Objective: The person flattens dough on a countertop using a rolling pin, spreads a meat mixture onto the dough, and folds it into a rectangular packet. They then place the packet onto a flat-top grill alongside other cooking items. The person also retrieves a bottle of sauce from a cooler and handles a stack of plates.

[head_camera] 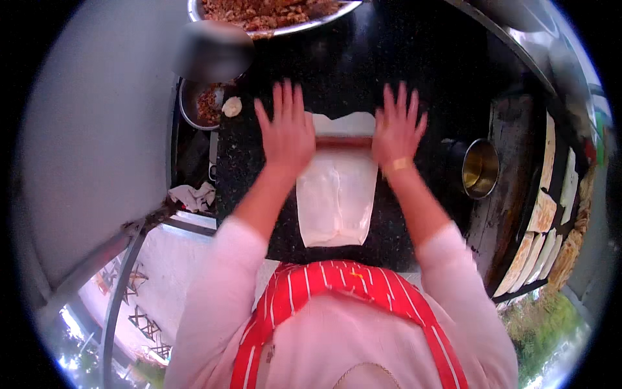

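A long sheet of pale dough (335,199) lies on a black speckled stone worktop (340,68). Across its upper part runs a reddish-brown rolling pin (344,142), blurred. My left hand (288,131) is spread flat over the pin's left end, fingers extended and apart. At the right end, my right hand (398,129) lies palm down in the same way, a band at its wrist. Both palms hide the pin's ends, and neither hand's fingers wrap around it.
A small dough lump (232,107) sits left, beside a bowl of filling (182,109). A large metal bowl of minced filling (311,25) stands at the top. On the right are a metal pot with yellowish liquid (496,167) and flatbread pieces (543,212). A crumpled cloth (193,196) lies lower left.
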A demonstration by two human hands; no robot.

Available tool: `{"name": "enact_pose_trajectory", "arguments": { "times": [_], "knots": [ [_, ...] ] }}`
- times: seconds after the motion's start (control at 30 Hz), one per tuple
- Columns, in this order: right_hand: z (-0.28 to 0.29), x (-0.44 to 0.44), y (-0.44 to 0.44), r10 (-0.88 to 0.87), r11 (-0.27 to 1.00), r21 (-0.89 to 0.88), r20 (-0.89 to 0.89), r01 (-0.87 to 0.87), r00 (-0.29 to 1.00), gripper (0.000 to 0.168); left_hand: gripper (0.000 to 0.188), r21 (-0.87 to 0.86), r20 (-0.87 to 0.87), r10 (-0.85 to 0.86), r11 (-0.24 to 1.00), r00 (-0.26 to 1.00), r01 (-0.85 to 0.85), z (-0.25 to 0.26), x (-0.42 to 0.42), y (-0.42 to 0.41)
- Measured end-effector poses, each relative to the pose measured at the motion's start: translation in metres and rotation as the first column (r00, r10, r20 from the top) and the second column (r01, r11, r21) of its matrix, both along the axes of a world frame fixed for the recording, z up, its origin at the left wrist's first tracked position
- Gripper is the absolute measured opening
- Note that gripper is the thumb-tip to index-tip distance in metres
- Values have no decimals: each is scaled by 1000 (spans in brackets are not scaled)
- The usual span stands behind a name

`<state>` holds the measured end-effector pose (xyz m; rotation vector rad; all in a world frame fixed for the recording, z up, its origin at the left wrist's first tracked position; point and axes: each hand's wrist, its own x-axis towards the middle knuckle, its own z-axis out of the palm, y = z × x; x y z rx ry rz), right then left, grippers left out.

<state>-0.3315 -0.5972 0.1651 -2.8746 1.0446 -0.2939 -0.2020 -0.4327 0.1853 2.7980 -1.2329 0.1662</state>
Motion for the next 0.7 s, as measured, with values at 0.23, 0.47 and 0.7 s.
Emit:
{"name": "enact_pose_trajectory", "arguments": {
  "times": [0.23, 0.47, 0.7],
  "knots": [
    [-10, -8, 2, -6, 997, 71, -23, 7, 1000, 52, 66, -62, -141, -26, 998, 990, 17, 3, -10, 6],
    [-9, 49, -41, -65, 992, -111, 12, 66, 998, 52, 47, -103, -87, 26, 994, 996, -35, 0, 39, -40],
    [-13, 74, -63, -141, 983, -104, 85, 149, 986, 55, 19, -194, 81, -21, 980, 996, 37, -2, 64, -65]
  ]
}}
